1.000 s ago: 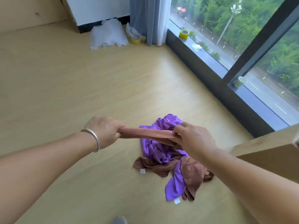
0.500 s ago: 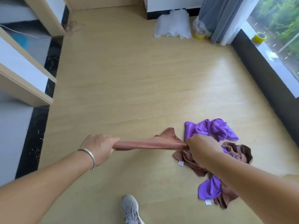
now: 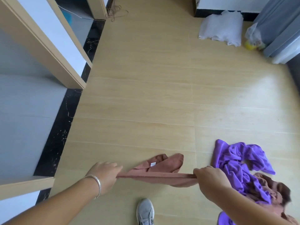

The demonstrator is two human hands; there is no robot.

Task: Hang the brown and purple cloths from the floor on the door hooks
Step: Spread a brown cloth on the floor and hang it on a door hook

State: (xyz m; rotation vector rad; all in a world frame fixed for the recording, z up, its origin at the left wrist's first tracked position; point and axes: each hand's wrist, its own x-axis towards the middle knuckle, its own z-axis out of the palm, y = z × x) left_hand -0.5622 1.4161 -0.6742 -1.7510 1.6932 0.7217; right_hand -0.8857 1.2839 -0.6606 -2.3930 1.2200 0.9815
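Note:
A brown cloth (image 3: pixel 159 170) is stretched level between my two hands, above the floor at the bottom of the view. My left hand (image 3: pixel 103 175) grips its left end and wears a silver bracelet. Its right end is gripped by my right hand (image 3: pixel 209 181). To the right, on the floor, lies a heap of purple cloths (image 3: pixel 235 161) mixed with more brown cloths (image 3: pixel 274 190). No door hooks are in view.
A light wooden door frame (image 3: pixel 48 51) and a black threshold strip (image 3: pixel 65 120) run along the left. A white cloth (image 3: pixel 220 28), a plastic bag (image 3: pixel 253 38) and a grey curtain (image 3: pixel 282 25) sit at the far right. My grey shoe (image 3: pixel 145 211) shows below.
The view has swung left, away from the window, toward the door frame. The brown cloth has come off the heap and is carried left, held taut between both hands.

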